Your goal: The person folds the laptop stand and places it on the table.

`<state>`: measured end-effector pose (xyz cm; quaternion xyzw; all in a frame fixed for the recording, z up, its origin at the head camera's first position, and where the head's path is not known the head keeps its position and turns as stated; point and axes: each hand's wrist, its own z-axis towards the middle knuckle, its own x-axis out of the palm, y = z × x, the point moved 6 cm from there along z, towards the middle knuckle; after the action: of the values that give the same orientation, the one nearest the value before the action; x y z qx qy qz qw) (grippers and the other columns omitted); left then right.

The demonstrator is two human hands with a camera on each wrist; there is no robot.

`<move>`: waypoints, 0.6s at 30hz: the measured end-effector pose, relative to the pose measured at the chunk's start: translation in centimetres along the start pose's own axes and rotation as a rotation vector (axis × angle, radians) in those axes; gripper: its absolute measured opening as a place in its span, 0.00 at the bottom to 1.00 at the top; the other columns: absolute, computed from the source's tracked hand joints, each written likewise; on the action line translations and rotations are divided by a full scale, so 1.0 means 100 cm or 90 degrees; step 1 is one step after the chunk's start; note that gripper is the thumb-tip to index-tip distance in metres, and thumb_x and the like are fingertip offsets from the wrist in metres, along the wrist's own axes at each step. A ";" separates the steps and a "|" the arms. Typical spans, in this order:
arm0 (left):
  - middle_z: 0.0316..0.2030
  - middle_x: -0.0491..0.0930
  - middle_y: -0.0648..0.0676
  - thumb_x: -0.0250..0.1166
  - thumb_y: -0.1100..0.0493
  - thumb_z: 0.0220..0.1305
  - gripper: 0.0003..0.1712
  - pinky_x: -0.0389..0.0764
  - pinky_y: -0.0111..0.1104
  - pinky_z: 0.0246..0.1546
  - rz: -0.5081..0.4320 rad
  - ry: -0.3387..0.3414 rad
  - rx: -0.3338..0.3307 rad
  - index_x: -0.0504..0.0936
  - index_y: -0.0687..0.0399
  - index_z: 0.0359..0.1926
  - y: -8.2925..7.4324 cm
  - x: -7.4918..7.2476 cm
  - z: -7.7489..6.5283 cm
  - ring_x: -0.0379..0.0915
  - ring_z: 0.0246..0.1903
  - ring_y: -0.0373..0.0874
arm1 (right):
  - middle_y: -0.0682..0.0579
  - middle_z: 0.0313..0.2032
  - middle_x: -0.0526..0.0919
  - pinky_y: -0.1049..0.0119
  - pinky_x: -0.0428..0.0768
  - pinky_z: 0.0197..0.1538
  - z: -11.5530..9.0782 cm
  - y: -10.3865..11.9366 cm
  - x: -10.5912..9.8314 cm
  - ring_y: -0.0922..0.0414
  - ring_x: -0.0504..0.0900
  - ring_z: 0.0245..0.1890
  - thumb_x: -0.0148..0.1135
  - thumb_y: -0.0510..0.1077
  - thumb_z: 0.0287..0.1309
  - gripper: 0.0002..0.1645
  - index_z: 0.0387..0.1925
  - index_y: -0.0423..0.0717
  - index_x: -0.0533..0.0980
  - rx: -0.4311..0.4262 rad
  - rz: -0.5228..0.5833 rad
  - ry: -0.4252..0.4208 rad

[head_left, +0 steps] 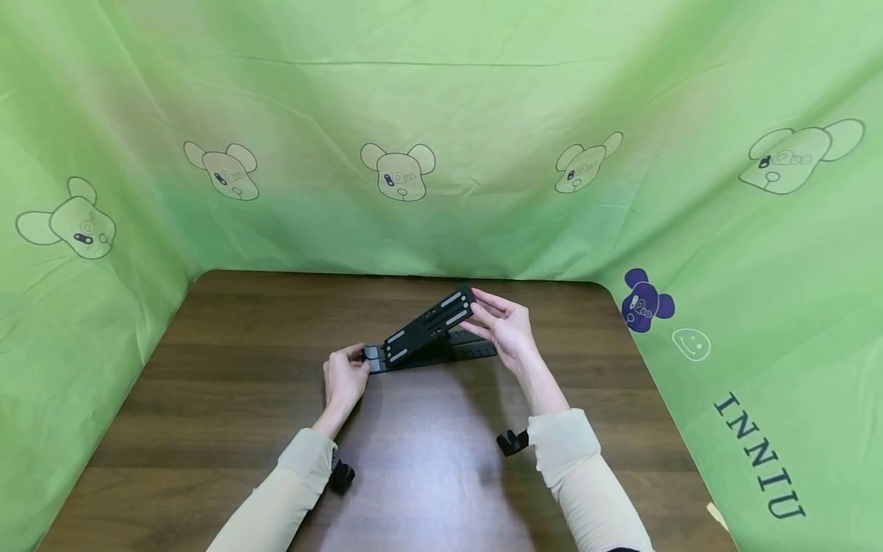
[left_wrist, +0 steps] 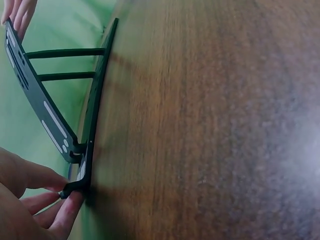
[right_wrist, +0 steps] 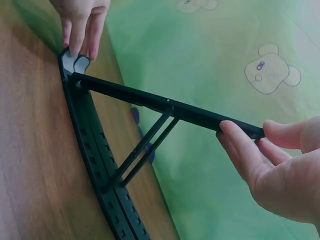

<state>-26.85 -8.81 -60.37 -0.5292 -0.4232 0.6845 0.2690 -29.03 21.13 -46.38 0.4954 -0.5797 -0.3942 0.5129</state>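
Note:
A black folding laptop stand (head_left: pixel 431 330) rests on the wooden table, its upper plate (left_wrist: pixel 42 100) tilted up from the slotted base (right_wrist: pixel 95 165). Two thin support legs (right_wrist: pixel 145 150) run between plate and base. At the hinged end, my left hand (head_left: pixel 345 377) pinches the upturned lip, which carries grey pads (right_wrist: pixel 75 62). My right hand (head_left: pixel 507 330) grips the raised end of the plate between thumb and fingers; in the right wrist view this hand (right_wrist: pixel 280 175) has its fingers beneath the plate.
The brown wooden table (head_left: pixel 248 414) ends at a green curtain (head_left: pixel 483 100) with printed mouse faces, which surrounds its back and both sides. Black wrist-camera mounts (head_left: pixel 512 442) hang under both sleeves, just above the tabletop.

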 end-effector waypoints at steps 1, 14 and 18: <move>0.51 0.93 0.64 0.70 0.69 0.62 0.23 0.89 0.31 0.38 0.002 0.003 -0.001 0.91 0.63 0.59 0.000 0.001 0.001 0.94 0.39 0.49 | 0.39 0.63 0.84 0.64 0.93 0.54 0.000 0.000 -0.001 0.64 0.90 0.41 0.55 0.27 0.79 0.30 0.78 0.28 0.67 -0.006 -0.004 -0.006; 0.50 0.92 0.65 0.75 0.71 0.66 0.20 0.91 0.37 0.44 0.003 0.035 -0.001 0.92 0.61 0.58 -0.023 -0.014 -0.002 0.95 0.43 0.53 | 0.29 0.59 0.87 0.69 0.92 0.51 -0.006 -0.006 -0.007 0.69 0.92 0.34 0.63 0.26 0.74 0.25 0.69 0.20 0.74 -0.062 -0.082 -0.066; 0.53 0.91 0.65 0.76 0.70 0.66 0.19 0.91 0.40 0.47 0.011 0.050 0.005 0.92 0.61 0.58 -0.033 -0.018 0.000 0.94 0.48 0.57 | 0.36 0.54 0.91 0.64 0.92 0.55 -0.008 -0.006 -0.010 0.69 0.93 0.34 0.63 0.25 0.73 0.25 0.67 0.19 0.75 -0.073 -0.083 -0.072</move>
<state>-26.59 -8.60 -56.61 -0.5583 -0.4049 0.6670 0.2820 -28.18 22.03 -47.01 0.4793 -0.5507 -0.4865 0.4800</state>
